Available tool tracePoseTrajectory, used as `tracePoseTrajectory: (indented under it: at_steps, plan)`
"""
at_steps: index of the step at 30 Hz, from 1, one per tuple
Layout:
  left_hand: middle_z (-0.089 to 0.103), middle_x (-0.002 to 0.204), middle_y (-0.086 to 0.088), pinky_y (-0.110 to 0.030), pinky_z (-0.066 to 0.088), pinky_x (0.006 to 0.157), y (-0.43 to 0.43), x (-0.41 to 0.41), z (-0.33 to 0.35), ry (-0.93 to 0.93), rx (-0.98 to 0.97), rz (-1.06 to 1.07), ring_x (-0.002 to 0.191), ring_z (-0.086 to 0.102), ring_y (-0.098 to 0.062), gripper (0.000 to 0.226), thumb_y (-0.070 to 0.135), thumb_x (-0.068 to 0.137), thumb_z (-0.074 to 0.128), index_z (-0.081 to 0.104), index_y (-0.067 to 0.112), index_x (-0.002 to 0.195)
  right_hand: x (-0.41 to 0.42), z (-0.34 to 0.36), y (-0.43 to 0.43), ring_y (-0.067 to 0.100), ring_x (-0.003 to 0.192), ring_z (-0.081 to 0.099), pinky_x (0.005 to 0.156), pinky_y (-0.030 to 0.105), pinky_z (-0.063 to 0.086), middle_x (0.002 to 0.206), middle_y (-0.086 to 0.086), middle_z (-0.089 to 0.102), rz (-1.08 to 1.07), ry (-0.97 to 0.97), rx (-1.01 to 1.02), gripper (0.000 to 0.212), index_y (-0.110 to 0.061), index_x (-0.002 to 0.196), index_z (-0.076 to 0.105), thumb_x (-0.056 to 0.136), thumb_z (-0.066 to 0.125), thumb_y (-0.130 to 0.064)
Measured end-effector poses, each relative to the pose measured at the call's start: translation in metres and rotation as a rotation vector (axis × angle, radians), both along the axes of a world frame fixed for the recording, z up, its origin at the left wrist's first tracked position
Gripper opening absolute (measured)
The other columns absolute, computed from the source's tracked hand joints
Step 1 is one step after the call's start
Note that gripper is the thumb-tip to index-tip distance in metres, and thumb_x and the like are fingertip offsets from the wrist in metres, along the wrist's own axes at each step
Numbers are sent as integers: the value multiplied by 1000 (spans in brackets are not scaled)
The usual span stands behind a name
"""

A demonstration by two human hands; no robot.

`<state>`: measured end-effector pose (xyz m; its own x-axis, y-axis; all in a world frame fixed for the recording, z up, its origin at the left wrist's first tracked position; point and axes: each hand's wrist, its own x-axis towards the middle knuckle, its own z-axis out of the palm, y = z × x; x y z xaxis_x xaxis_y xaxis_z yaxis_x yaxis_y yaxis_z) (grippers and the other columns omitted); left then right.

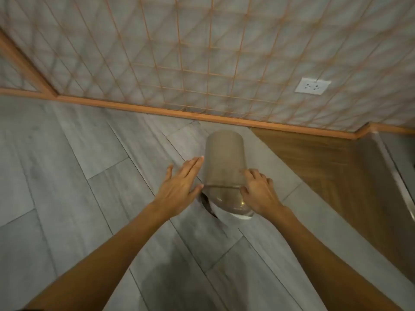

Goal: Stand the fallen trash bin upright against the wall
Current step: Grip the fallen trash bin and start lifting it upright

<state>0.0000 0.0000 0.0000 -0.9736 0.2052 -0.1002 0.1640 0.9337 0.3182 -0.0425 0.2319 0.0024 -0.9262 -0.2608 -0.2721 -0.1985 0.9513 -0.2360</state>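
Between the left hand (179, 185) and right hand (258, 189) lies a dull taupe trash bin (224, 162). Under them, grey wood-grain floor (78, 176); beyond the fingertips, an orange skirting board (157, 108), a grey wall (134, 41) with orange gridlines, and a white socket (312, 86).

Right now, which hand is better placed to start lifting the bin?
The right hand: its fingers already rest on the fallen bin near the lid end. The left hand is open flat beside it.
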Motion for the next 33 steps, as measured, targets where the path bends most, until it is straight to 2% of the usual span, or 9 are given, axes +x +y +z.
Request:
tracePoseTrajectory:
  at_steps: [3,7,10,14,17,20,24,28,33]
  plan:
    - [15,162,2,-57,16,115,-1,-7,-33,14,-31,-35,147,18,-15,75,55,89,12,0,22,155,-9,-31,-6,36,127,45,106,50,31,142,13,45,39,-23,2,50,-18,144,36,95,46,-19]
    - [15,162,2,-55,14,115,-2,-18,-72,-25,20,-17,146,21,-16,67,43,100,32,-1,23,155,-16,-60,-8,39,125,46,105,51,34,141,16,46,75,-40,36,49,-15,143,37,95,45,-16]
    - [18,162,0,-54,18,116,-1,-20,-92,-116,57,1,144,27,-19,67,40,101,36,0,23,155,-14,-77,-9,39,121,48,103,51,37,137,17,47,115,-60,79,46,-13,140,40,95,43,-15]
    - [28,157,-13,-49,33,111,0,-14,-120,-309,156,70,138,36,-30,68,36,100,43,8,18,155,-13,-87,-9,38,114,51,97,49,43,129,17,49,191,-11,167,39,-10,134,43,95,41,-12]
    - [33,153,-20,-47,34,111,2,-11,-132,-457,161,117,136,38,-34,68,34,99,45,9,16,154,-14,-87,-9,38,115,49,99,49,40,127,18,47,203,17,205,38,-10,132,42,95,41,-7]
    - [38,149,-22,-45,36,110,9,-13,-131,-482,205,159,134,41,-34,63,28,100,46,15,11,152,-12,-88,-10,38,115,47,98,48,44,125,21,46,225,27,221,34,-7,126,42,93,44,0]
    - [50,139,-21,-40,43,100,19,-13,-131,-484,289,219,123,51,-32,52,26,99,49,31,7,144,-10,-89,-13,37,112,48,92,41,42,122,24,49,237,71,173,33,0,119,46,87,44,9]
    - [45,145,-18,-34,38,100,16,-11,-125,-489,441,295,130,46,-31,54,25,100,47,27,8,148,-11,-82,-13,38,111,46,92,38,38,122,25,48,178,47,85,32,3,113,48,83,43,12]
    - [41,149,-14,-32,35,102,6,-10,-119,-401,691,499,135,41,-31,56,34,101,43,26,11,149,-17,-69,-15,36,111,49,88,33,38,125,24,47,1,-21,-138,22,5,113,48,93,42,5]
